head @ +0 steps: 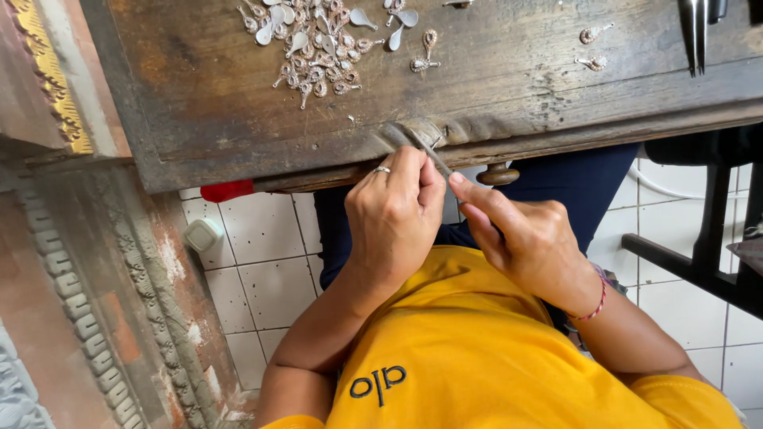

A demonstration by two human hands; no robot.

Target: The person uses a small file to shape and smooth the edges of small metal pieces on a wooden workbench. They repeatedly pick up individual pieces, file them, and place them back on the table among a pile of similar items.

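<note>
While my left hand (pixel 395 214) pinches something hidden, my right hand (pixel 524 238) clamps a slim grey metal file (pixel 421 147), angled up-left onto the worn wooden bench (pixel 509 87).

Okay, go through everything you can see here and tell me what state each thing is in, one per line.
Left hand: closed, fingers pinching something hidden.
Right hand: gripping the metal file, index finger along it.
Metal file: angled against the workbench edge.
Small metal pieces: loose in a heap.
Tweezers: lying unused.
</note>
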